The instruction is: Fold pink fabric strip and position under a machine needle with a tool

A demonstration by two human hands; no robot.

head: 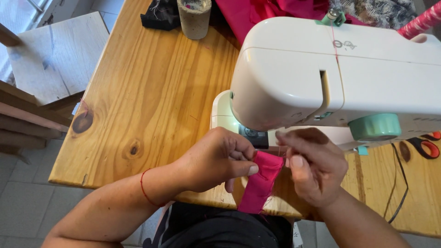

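My left hand [213, 158] pinches the top of a narrow pink fabric strip [258, 186] between thumb and fingers, just in front of the white sewing machine [330, 73]. My right hand [312, 167] grips the strip's upper right edge with its fingertips. The strip hangs down over the table's front edge towards my lap. A red thread runs down the machine's top. A thin red band circles my left wrist.
The wooden table [151, 92] carries a grey cylindrical cup [194, 17], a black cloth [161, 14] and a pile of pink fabric [275, 11] at the back. Scissors with red-orange handles [425, 146] and a black cable [399, 183] lie at right. A wooden bench [55, 55] stands left.
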